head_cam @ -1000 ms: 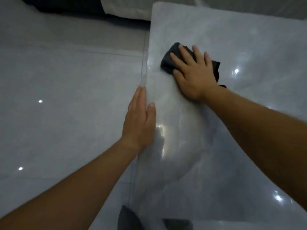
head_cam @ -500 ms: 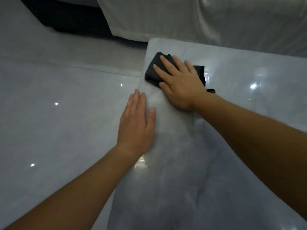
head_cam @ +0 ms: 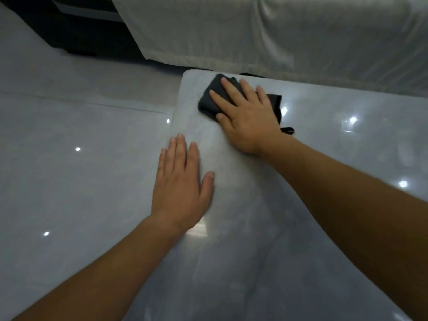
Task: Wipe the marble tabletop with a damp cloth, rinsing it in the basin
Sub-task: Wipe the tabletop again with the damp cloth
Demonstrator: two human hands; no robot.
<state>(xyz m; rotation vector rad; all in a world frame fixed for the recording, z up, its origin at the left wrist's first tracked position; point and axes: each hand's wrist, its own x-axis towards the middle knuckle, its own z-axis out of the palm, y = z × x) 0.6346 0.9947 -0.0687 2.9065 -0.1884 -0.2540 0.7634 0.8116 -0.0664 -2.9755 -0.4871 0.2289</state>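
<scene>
The dark cloth (head_cam: 208, 100) is pressed flat onto the pale marble counter (head_cam: 324, 144) beneath the fingers (head_cam: 231, 90) of the right hand (head_cam: 249, 121). These are held straight and slightly spread, with nothing gripped. The folded part of the cloth is seen under and just past the index and middle fingertips, close to the counter's corner, and a loose end is left showing on the little-finger side. The left hand (head_cam: 180, 184) is laid palm down at the counter's edge, near the right thumb but apart from it. Its fingers (head_cam: 179, 151) are kept straight and close together, and nothing is held. A glossy tiled floor (head_cam: 69, 177) is seen beyond the left little finger, and a white draped fabric (head_cam: 278, 31) lies beyond the right fingertips.
</scene>
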